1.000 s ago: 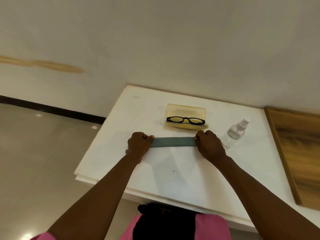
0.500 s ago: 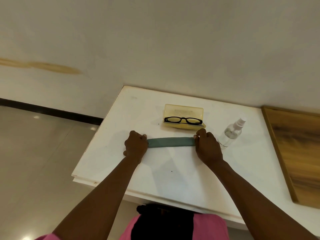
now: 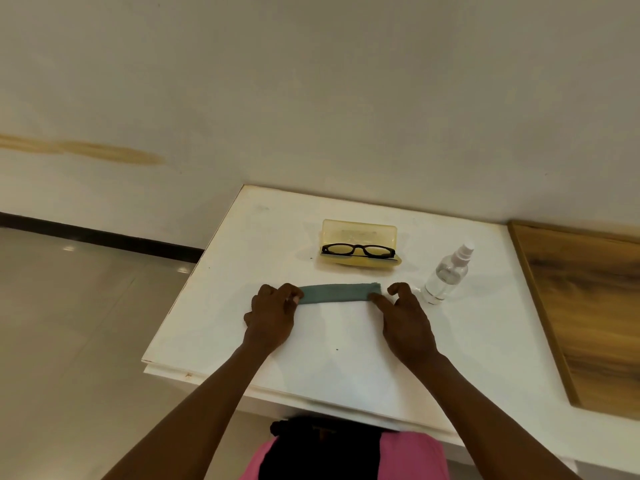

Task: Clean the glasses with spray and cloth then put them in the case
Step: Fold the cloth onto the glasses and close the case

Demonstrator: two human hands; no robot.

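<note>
A folded grey-green cloth (image 3: 337,293) lies as a narrow strip on the white table (image 3: 214,306). My left hand (image 3: 273,317) has its fingers curled over the strip's left end and pinches it. My right hand (image 3: 405,320) sits at the right end, thumb tip touching the cloth and index finger lifted off it. Behind the cloth, black-framed glasses (image 3: 358,250) rest in an open yellow case (image 3: 360,230). A clear spray bottle (image 3: 446,275) with a white nozzle stands just right of my right hand.
A wooden panel (image 3: 588,306) adjoins the table on the right. The wall runs along the table's far edge. A tiled floor (image 3: 69,323) drops away past the left edge. The near edge is over my lap.
Both hands gripped the cloth's ends as tight fists before. Now my right hand has loosened and let go of its end, and my left hand's fingers have relaxed somewhat.
</note>
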